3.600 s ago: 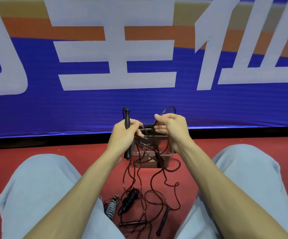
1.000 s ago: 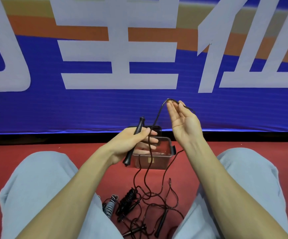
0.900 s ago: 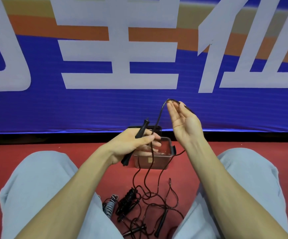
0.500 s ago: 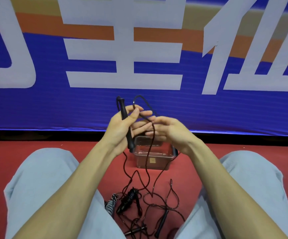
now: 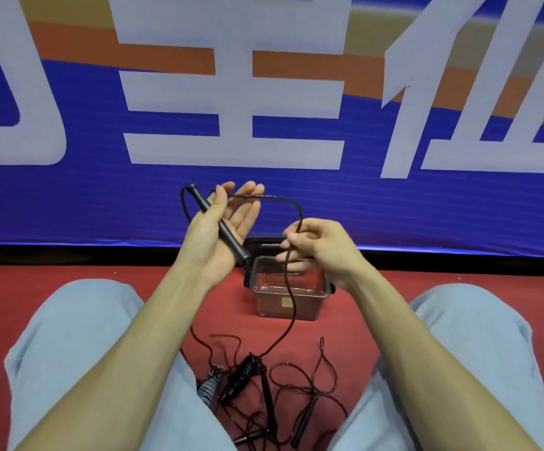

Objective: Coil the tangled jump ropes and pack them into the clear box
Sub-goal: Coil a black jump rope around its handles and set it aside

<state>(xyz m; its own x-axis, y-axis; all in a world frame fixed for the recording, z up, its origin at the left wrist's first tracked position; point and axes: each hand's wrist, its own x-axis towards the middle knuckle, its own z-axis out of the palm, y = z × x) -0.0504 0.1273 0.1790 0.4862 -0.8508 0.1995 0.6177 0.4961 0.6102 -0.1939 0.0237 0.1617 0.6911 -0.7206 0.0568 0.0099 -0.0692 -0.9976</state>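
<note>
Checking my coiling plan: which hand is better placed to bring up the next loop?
Right, probably. The right hand pinches the cord hanging down to the tangle; the left hand is occupied, holding the handle.

Bright, even light leaves only faint, soft shadows on the red floor [image 5: 69, 271]. The wide lens bows the blue banner with large white characters [image 5: 101, 206] towards the edges. Detail is soft overall. The thin dark jump-rope cord [image 5: 292, 307] blurs slightly, and fine horizontal banding crosses the banner.
</note>
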